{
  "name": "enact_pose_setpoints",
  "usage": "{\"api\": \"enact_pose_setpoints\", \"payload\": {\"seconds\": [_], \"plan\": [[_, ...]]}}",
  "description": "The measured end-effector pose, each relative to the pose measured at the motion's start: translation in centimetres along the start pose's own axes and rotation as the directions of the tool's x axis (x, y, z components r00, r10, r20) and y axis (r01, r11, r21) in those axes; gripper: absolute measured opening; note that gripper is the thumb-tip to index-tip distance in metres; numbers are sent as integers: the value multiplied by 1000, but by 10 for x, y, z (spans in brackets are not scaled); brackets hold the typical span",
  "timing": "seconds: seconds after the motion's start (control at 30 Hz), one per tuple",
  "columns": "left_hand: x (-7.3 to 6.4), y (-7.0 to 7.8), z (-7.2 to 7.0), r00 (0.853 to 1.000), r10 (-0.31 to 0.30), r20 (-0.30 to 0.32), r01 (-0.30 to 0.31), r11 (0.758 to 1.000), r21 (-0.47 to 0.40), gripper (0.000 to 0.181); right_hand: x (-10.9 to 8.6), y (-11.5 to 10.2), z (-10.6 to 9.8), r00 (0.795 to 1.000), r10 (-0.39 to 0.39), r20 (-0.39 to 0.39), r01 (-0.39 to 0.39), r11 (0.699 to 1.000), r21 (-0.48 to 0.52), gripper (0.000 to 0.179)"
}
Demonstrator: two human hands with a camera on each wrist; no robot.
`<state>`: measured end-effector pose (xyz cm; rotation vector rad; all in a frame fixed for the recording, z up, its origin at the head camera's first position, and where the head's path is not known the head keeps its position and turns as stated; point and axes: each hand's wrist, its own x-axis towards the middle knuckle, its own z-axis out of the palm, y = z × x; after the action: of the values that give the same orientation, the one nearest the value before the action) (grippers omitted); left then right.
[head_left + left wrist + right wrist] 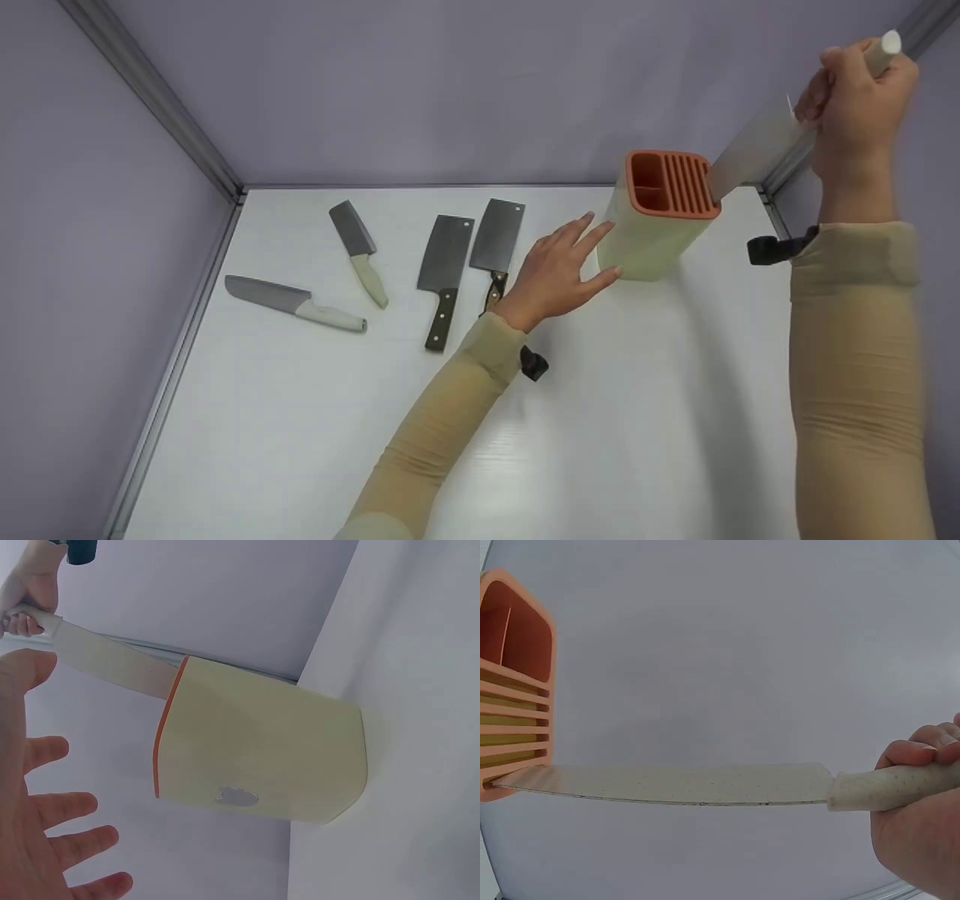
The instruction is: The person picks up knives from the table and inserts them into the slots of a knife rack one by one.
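My right hand [862, 105] grips the pale handle of a kitchen knife [682, 784], held up at the right. The blade slants down to the left, its tip at the outermost slot of the knife block [262, 742]. How deep the tip sits, I cannot tell. That block has a pale green body and an orange slotted top [675, 184] with two larger compartments on its left. Just left of the block, my left hand [559, 270] hovers with fingers spread, holding nothing. Its forearm partly covers the dark handle of a cleaver [497, 232].
Left of that cleaver lies another dark-handled cleaver [446, 255]. Farther left are a small pale-handled cleaver [352, 229] and a pale-handled knife [270, 292], all flat on the white table [247, 420]. Grey walls [465, 90] enclose the back and sides.
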<state>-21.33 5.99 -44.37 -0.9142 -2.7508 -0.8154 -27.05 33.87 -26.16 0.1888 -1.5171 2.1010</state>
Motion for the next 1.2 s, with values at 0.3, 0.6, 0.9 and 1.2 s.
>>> {"api": "enact_pose_setpoints", "payload": {"seconds": [0.3, 0.6, 0.9, 1.2], "plan": [[1, 2, 11, 1000, 15, -1, -15, 1000, 22, 70, 0, 29, -12, 993, 118, -14, -118, 993, -8, 33], [-2, 1, 24, 1000, -8, 29, 8, 1000, 21, 70, -5, 62, -24, 984, 180, 4, -177, 971, -159, 32], [-6, 0, 32, 997, -27, 76, 27, 1000, 8, 69, -6, 91, -35, 971, 237, -3, -232, 945, -230, 29], [-10, -3, 39, 994, -48, 99, 48, 999, 11, 68, -10, 107, -45, 943, 333, 2, -319, 906, -278, 30]]}}
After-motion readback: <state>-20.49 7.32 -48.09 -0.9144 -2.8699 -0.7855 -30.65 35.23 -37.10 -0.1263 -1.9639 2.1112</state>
